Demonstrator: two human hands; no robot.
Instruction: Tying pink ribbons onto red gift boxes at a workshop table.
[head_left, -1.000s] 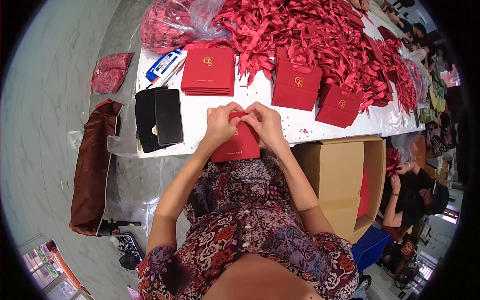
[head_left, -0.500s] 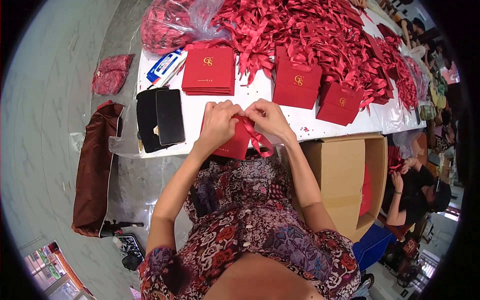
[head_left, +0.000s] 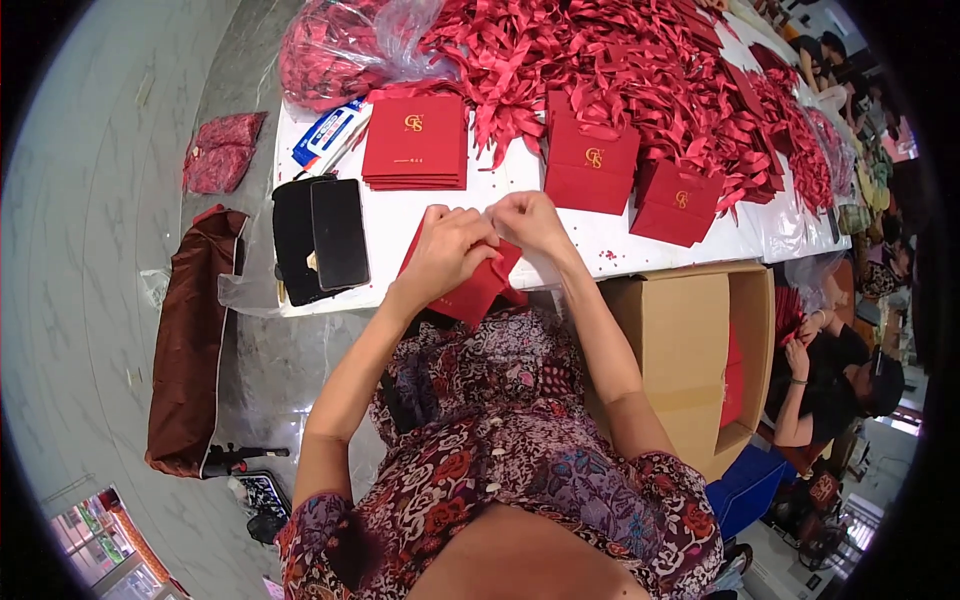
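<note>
At the table's near edge, a small red paper gift bag lies tilted under my hands. My left hand is closed over its upper part, fingers curled and gripping it. Just to the right, my right hand is raised with the fingers pinched together; whatever is between its fingertips is too small to make out. A bit of red ribbon shows at the bag's right side. Beyond my hands sits a neat stack of red gift bags. More red bags with gold marks lie to the right.
A large heap of red ribbon-handled bags covers the far table. On the left are a black phone, a blue-and-white packet and a plastic sack. An open cardboard box stands at right; a co-worker sits beyond it.
The ribbon loop that hung over the bag's right side has mostly gone from there. The bag has turned and tilted, and my right hand has lifted slightly away from the left.
</note>
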